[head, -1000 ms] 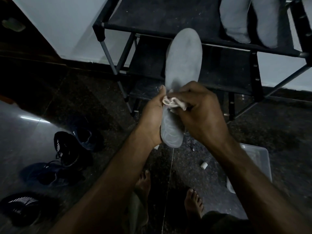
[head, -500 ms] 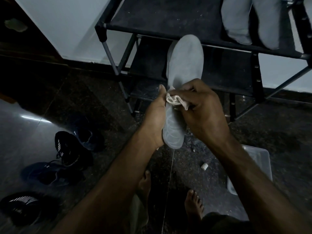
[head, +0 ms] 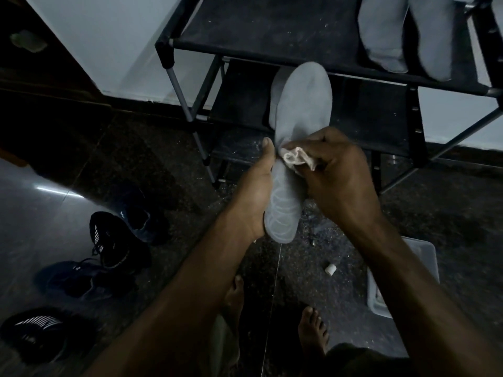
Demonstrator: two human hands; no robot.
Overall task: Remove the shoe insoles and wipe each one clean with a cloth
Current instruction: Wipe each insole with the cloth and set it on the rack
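Observation:
A long grey insole (head: 302, 104) stands nearly upright in front of me, heel end down. My left hand (head: 254, 197) grips its lower left edge, thumb along the side. My right hand (head: 337, 180) presses a bunched pale cloth (head: 298, 157) against the insole's middle. Two more grey insoles (head: 381, 31) (head: 432, 36) lie side by side on the top shelf of the black shoe rack (head: 272, 47).
Several dark shoes (head: 114, 240) lie on the glossy dark floor at the left. A clear plastic tub (head: 424, 257) sits on the floor at the right, partly behind my right forearm. A small white cap (head: 330, 269) lies near my bare feet (head: 313, 330).
The cloth in my right hand has stayed at the insole's middle with small shifts. The insole and both hands sit slightly lower and to the right in view.

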